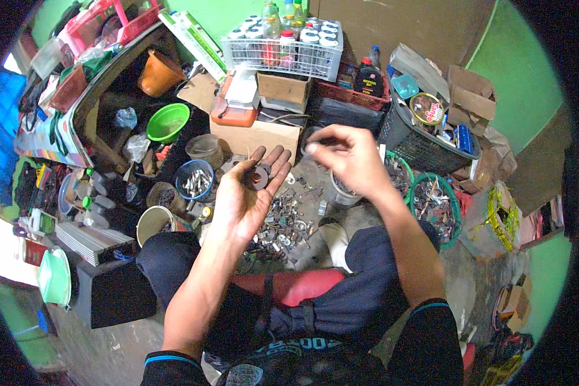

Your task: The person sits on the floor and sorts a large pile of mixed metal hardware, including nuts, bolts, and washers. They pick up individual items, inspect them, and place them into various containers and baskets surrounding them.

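My left hand [251, 193] is palm up, its fingers a little curled around several small metal parts, among them a flat round washer [259, 178]. To its right, my right hand [350, 157] is raised with thumb and fingers bent close together; whether something small is between the fingertips cannot be told. Below both hands, a pile of mixed small hardware [284, 231] lies spread on the concrete floor between my legs. A whitish tub [342, 193] stands partly hidden under my right hand.
At the left stand a blue-rimmed bowl of metal pieces [195, 180], a cream bucket [157, 224] and a green basin [168, 122]. On the right are a green basket of scrap parts [434, 207] and a dark plastic basket [415, 144]. A cardboard box [255, 140] stands ahead.
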### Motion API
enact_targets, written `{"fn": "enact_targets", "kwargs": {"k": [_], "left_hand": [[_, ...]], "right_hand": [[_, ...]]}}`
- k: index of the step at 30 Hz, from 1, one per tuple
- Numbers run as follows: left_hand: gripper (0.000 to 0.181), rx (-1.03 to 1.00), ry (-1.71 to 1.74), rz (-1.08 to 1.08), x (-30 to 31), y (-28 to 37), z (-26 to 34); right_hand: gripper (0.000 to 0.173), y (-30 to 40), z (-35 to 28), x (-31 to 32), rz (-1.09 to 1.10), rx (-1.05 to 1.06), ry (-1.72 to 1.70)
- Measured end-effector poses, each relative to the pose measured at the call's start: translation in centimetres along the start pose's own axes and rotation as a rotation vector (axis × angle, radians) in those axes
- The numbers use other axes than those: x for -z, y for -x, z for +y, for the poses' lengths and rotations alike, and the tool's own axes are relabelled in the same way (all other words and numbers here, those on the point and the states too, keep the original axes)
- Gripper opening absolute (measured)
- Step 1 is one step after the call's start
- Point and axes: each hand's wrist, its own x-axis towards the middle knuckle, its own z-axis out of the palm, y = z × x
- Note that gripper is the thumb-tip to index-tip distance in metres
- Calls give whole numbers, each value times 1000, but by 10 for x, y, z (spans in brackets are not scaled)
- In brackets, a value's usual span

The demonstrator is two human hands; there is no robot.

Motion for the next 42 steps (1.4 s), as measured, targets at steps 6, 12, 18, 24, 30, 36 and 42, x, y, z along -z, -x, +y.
{"fn": "enact_targets", "kwargs": {"k": [6, 12, 18, 24, 30, 36, 42], "left_hand": [[39, 13, -52, -22, -6, 0, -1], [63, -19, -105, -35, -2, -4, -2], [60, 64, -137, -24, 0, -11, -10], [54, 98, -107, 31, 4, -14, -14], [36, 107, -340, -10, -3, -10, -18], [26, 113, -627, 21, -17, -3, -27], [26, 104, -949, 38, -11, -4, -26]], "right_hand": [[30, 13, 49, 93, -57, -299, 434], [23, 62, 99, 155, -171, -482, 802], [25, 77, 151, 176, -530, -665, 1039], [33, 56, 159, 187, 280, -503, 1162], [28, 48, 90, 142, 282, -251, 917], [29, 36, 24, 57, 21, 216, 463], [28, 11, 6, 7, -161, 481, 286]]}}
